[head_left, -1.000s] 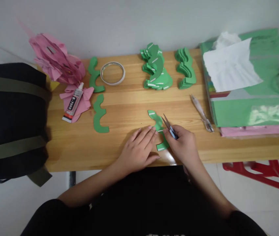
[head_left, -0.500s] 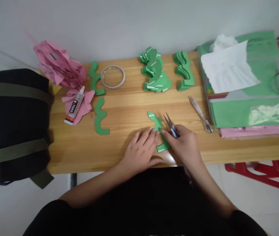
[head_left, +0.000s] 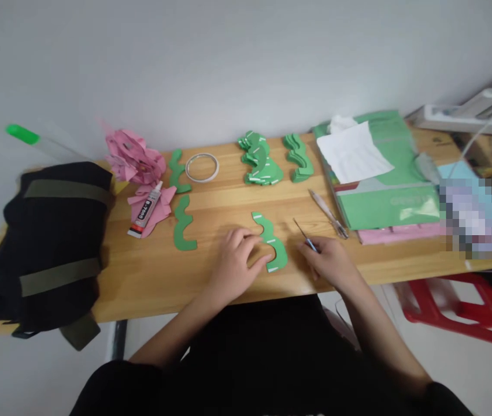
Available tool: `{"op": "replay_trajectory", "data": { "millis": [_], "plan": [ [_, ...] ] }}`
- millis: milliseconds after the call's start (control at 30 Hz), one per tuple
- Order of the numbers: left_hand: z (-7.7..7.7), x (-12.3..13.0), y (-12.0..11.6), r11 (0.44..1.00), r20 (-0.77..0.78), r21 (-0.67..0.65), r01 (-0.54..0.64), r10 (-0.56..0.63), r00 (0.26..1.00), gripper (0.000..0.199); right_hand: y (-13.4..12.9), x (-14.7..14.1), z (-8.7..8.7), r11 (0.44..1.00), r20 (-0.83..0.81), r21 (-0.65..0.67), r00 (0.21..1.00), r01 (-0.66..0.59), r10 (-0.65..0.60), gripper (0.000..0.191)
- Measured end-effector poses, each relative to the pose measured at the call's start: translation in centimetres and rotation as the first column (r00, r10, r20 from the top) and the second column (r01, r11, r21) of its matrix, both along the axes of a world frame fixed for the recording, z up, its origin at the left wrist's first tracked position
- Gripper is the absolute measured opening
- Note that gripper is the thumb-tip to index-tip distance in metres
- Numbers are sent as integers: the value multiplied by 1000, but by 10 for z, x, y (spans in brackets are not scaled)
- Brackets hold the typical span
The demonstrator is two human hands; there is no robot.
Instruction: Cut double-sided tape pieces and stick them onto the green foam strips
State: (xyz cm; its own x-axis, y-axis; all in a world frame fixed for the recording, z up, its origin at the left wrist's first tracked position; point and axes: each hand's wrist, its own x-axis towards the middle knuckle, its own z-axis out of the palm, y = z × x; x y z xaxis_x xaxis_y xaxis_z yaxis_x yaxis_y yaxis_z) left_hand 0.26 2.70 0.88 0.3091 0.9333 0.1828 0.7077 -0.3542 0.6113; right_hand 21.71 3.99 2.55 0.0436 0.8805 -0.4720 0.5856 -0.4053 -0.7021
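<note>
A wavy green cutout (head_left: 277, 245) with white strips of tape lies flat on the table before me. My left hand (head_left: 239, 260) rests at its left edge, thumb and fingers apart, the thumb tip touching or very near it. To the right of the cutout, my right hand (head_left: 326, 260) is closed around small scissors (head_left: 310, 242) with blue handles; their blades point up and left and look closed. Two more wavy green cutouts, one lower (head_left: 182, 225) and one upper (head_left: 176, 173), lie to the left, without visible tape.
At the back are a tape roll (head_left: 188, 167), a taped green pile (head_left: 263, 164) and a neater green stack (head_left: 300, 159). A glue tube (head_left: 145, 211) lies on pink pieces (head_left: 135, 159). A pen-like tool (head_left: 328, 212), green packet (head_left: 384, 202) and black bag (head_left: 61, 231) flank the work.
My right hand has moved right, off the cutout, with the scissors now turned edge-on. My left hand has drawn back to the cutout's left edge. The camera view has shifted.
</note>
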Motion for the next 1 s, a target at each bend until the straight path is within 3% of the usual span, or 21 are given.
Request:
{"op": "replay_trajectory", "data": {
  "millis": [167, 400, 533, 700, 800, 900, 1000],
  "plan": [
    [-5, 7, -18, 997, -141, -21, 78, -80, 987, 30, -12, -9, -4, 1000, -107, -18, 994, -10, 8, 36],
    [-16, 14, -24, 997, -81, 77, 14, -8, 997, 17, -13, -25, -14, 999, -265, 34, 964, 8, 2, 34],
    [-5, 11, -13, 983, -31, 182, -1, 7, 999, 15, -6, -27, -2, 990, -314, 138, 949, 35, 11, 38],
    [29, 3, 30, 917, -1, 395, 50, -54, 999, 12, 32, -30, 33, 946, -468, 268, 883, 183, -38, 36],
    [42, -5, 73, 921, -25, 388, 26, -18, 1000, 17, 68, -33, 44, 895, -590, 284, 798, 345, -121, 42],
    [37, -11, 118, 935, -35, 353, -24, 39, 999, 17, 97, -35, 36, 874, -606, 287, 781, 393, -153, 41],
    [20, -12, 150, 957, -80, 290, -19, 44, 996, 12, 112, -39, 16, 880, -585, 267, 792, 393, -176, 42]
  ]
}}
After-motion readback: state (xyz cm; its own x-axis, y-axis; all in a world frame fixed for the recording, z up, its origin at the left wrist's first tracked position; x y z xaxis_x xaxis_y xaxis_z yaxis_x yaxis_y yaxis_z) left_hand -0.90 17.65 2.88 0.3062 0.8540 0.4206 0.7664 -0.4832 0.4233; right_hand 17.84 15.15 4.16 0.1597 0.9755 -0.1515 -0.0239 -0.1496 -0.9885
